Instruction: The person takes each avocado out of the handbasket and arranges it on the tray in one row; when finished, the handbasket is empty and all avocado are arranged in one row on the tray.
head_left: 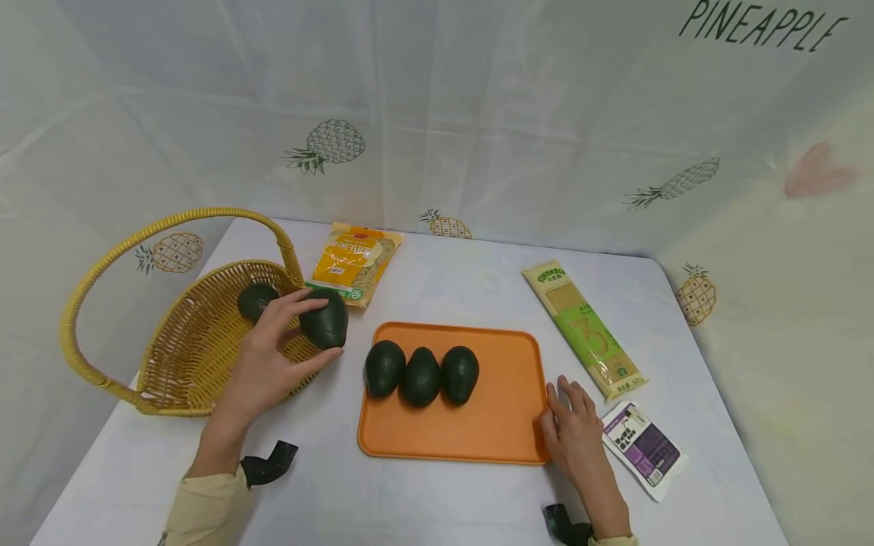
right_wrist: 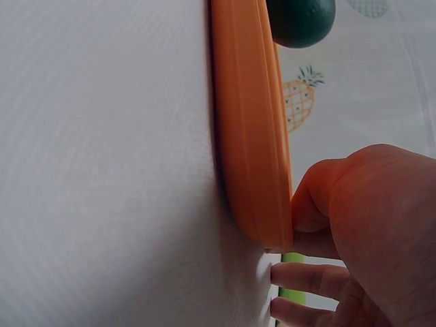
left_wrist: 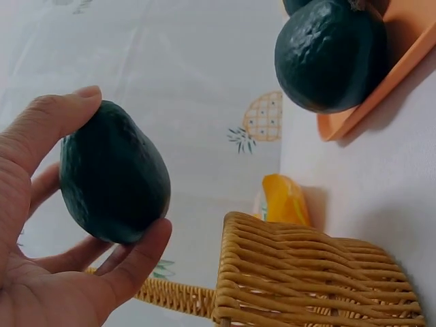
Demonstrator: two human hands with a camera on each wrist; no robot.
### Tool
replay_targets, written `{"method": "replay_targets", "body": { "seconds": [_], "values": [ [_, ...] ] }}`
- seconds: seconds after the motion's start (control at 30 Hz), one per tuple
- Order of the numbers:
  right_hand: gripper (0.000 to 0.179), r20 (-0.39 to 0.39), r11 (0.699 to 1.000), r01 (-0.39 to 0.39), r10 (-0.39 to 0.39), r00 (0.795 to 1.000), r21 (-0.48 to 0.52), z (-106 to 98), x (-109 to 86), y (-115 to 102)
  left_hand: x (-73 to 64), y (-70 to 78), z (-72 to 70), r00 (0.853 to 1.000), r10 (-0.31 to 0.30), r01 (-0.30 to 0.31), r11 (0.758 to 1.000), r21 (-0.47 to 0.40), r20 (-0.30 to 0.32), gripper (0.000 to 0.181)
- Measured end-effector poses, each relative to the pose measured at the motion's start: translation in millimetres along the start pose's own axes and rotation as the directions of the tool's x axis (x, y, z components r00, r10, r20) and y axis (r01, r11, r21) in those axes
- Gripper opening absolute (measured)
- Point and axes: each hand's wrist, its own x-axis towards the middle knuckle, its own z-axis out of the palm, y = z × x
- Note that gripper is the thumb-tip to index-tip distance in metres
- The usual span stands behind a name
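My left hand (head_left: 262,371) holds a dark green avocado (head_left: 325,318) between thumb and fingers, above the right rim of the yellow wicker basket (head_left: 171,364). In the left wrist view the held avocado (left_wrist: 114,174) is off the table, its narrow end near the thumb. Another avocado (head_left: 256,302) lies inside the basket, partly behind my hand. On the left half of an orange tray (head_left: 498,425), three avocados (head_left: 420,377) sit in a row. My right hand (head_left: 576,432) grips the tray's right edge; thumb and forefinger meet at its rim (right_wrist: 255,170) in the right wrist view.
A yellow food packet (head_left: 355,264) lies behind the basket's right side. To the tray's right are a long green noodle packet (head_left: 586,330) and a white and purple pouch (head_left: 644,449). The basket's tall handle (head_left: 89,303) arches upward. A pineapple-print curtain (head_left: 478,136) hangs behind the table.
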Motion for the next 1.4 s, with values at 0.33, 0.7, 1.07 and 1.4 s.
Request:
{"method": "replay_targets", "body": {
  "seconds": [0.33,0.7,1.07,1.4],
  "values": [
    [0.048,0.028,1.0,-0.028,0.028,0.999,0.013,-0.4,-0.3,-0.1,0.8,1.5,4.4,1.0,0.015,-0.015,1.0,0.002,0.016,0.072],
    [0.049,0.053,0.999,-0.039,0.039,0.998,0.007,-1.1,1.1,-0.7,4.5,8.0,10.8,0.999,0.031,-0.031,1.0,0.003,0.039,0.073],
    [0.05,0.078,0.999,-0.049,0.047,0.996,0.019,-2.1,1.7,-0.8,5.3,10.1,15.8,0.997,0.042,-0.045,0.998,0.036,0.059,0.074],
    [0.049,0.065,0.999,-0.039,0.038,0.997,0.011,-2.2,0.9,-0.7,3.8,15.7,24.8,0.992,0.1,-0.105,0.993,0.055,0.082,0.074]
  ]
}}
